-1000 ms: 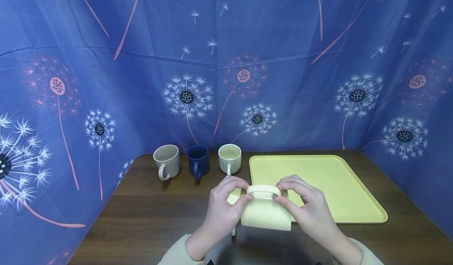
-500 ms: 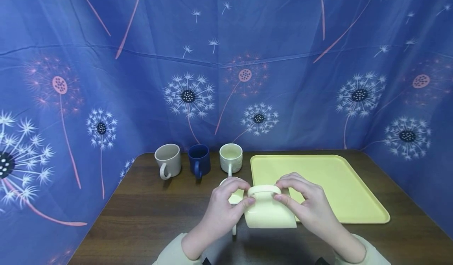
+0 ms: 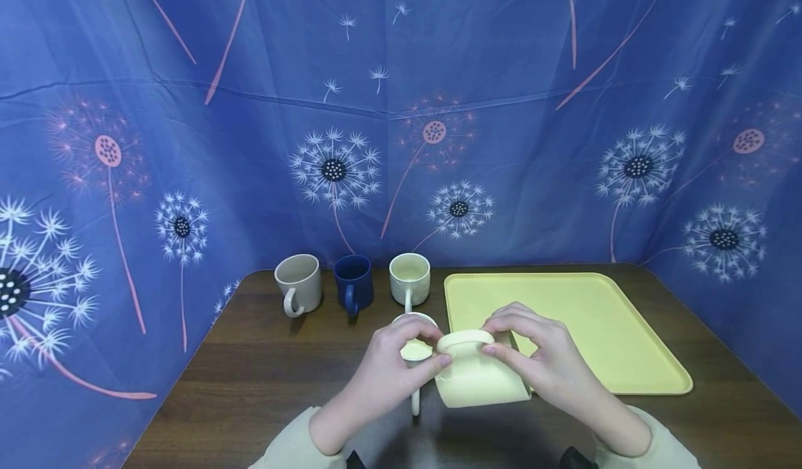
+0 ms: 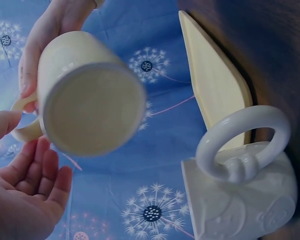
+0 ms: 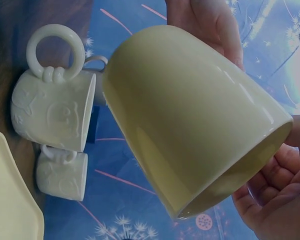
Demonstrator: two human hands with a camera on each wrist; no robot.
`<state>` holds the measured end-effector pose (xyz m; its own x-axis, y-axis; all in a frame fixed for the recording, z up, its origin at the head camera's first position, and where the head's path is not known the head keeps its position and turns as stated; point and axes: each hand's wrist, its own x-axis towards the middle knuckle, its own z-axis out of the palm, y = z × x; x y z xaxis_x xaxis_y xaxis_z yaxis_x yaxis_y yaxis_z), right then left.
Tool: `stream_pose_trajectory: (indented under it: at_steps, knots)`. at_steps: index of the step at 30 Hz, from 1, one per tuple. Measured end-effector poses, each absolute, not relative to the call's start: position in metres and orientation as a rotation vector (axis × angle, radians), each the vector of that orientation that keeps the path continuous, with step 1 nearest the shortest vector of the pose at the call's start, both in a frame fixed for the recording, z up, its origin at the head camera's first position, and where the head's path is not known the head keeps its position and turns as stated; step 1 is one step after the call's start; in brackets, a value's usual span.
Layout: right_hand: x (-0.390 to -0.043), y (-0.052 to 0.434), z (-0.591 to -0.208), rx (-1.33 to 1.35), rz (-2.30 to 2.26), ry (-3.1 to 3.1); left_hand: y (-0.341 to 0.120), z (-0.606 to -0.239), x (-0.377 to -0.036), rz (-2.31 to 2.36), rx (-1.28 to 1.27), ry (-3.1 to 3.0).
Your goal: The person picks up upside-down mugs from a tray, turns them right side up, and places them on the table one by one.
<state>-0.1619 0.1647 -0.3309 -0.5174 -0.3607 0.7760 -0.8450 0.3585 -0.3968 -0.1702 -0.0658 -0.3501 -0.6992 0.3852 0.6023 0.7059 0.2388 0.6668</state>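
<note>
Holding: both hands carried a pale yellow mug [image 3: 479, 385] above the near middle of the table [image 3: 250, 378], tipped on its side with the handle [image 3: 465, 339] uppermost and far.
Left hand [image 3: 391, 371]: its thumb and fingertips pinched the left end of the handle; the left wrist view showed the palm and other fingers lying loosely beside the mug's base [image 4: 92, 110].
Right hand [image 3: 541, 361]: its fingers were curled over the right end of the handle and the mug's right side; the right wrist view showed the open mouth [image 5: 240, 177] turned toward this palm.
Place: the mug hung off the table, just near of a white embossed mug [image 3: 415, 347] and just left of the yellow tray [image 3: 601, 330].
Material: glazed, likely ceramic, so I judged it stiff, fairly heavy for its bulk, and breakable if dropped on the table.
Surface: the glossy wall [image 5: 190, 115] looked slippery; a bare fingertip pinch seemed less sure than a wrapped grasp.
Best hold: fingers through the handle, or a palm round the body, looked safest.
Neighbours: a beige mug [image 3: 298, 284], a dark blue mug [image 3: 353, 284] and another white mug [image 3: 409, 280] stood in a far row, well apart from the hands.
</note>
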Motion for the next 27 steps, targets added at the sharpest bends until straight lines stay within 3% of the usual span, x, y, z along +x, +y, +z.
stream_pose_trajectory:
  at_steps: [27]
  knots:
    - [-0.169,0.167,-0.325,1.329,1.038,-2.148,-0.070,-0.316,-0.185,-1.781,-1.124,-2.722]
